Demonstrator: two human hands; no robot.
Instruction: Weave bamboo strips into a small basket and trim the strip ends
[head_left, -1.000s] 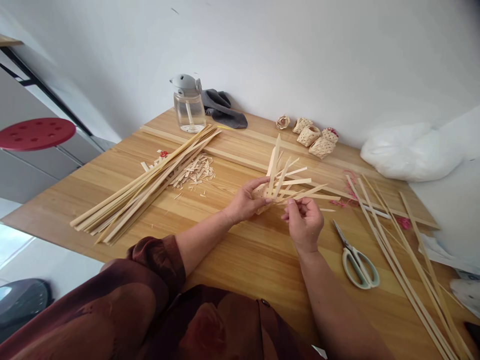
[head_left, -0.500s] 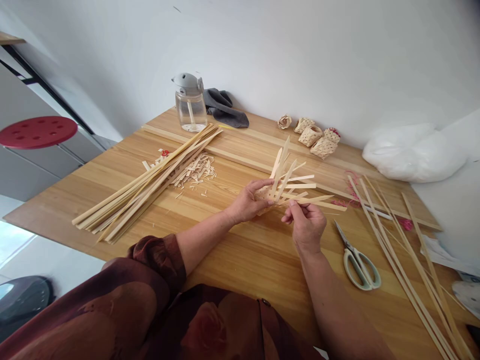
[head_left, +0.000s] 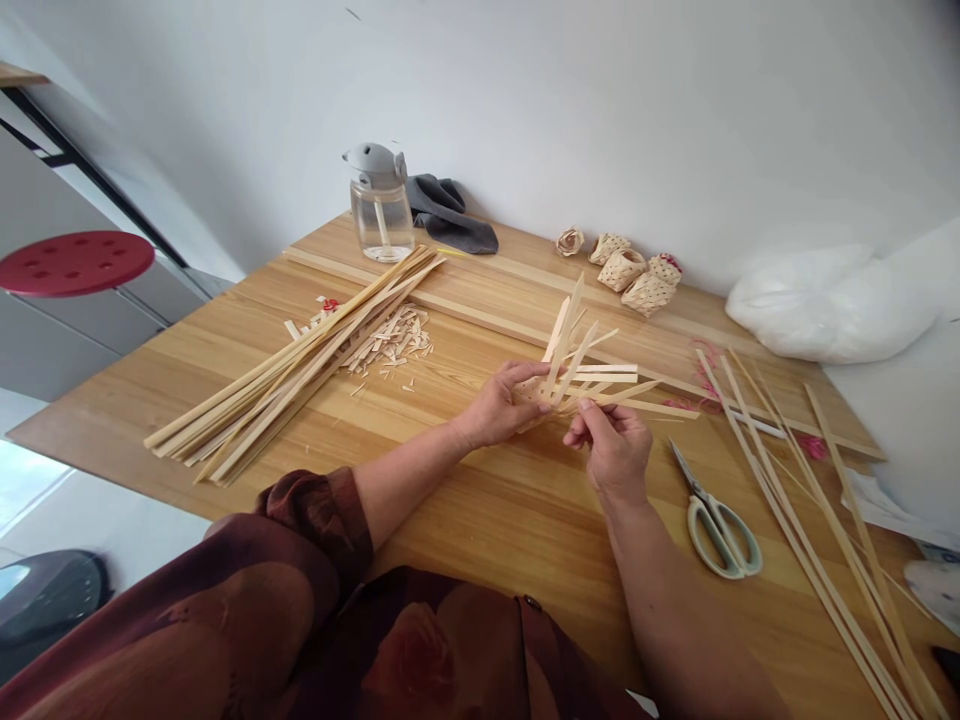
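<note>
Bamboo weave [head_left: 534, 392], left hand [head_left: 495, 408] gripping, inside table edge [head_left: 105, 475]

Half-woven bamboo-strip basket [head_left: 529, 391] — pale loose ends fanning up and right

Pretty bright, evenly lit shot, with soft daylight-looking light washing over the white wall [head_left: 570, 120] and the wooden table [head_left: 465, 530], while the floor [head_left: 30, 480] at lower left is blown out nearly white, so I'd guess there's a window off that way, though it's hard to say for sure. Shadows are faint and soft, just a light smudge under the left hand [head_left: 499, 408] and right hand [head_left: 615, 450], with a mild sheen on the tabletop and no harsh glare. The wide-angle lens bends things toward the edges, like the red stool [head_left: 75, 262] at upper left, and the thin strips [head_left: 592, 375] look a bit soft and smeary.
</note>
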